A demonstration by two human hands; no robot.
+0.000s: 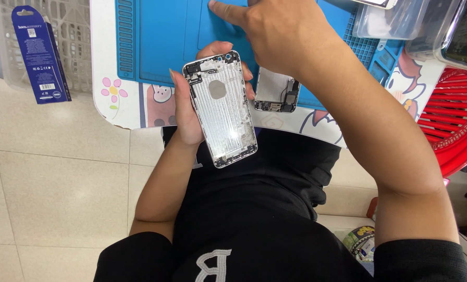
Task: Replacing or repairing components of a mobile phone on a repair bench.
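My left hand (184, 112) holds an empty silver phone housing (221, 107), inner side up, above my lap at the table's near edge. My right hand (267, 31) reaches forward over the blue work mat (155, 36), index finger pointing left and touching the mat; I see nothing in it. A second phone part (275, 94) with small components at its bottom lies on the mat's near edge, partly hidden under my right wrist.
The mat sits on a white table (126, 112) with cartoon prints. Clear plastic boxes (400, 21) stand at the far right. A red plastic stool (455, 120) is to the right. A blue accessory package (38, 52) hangs on a white basket (72, 31) at the left.
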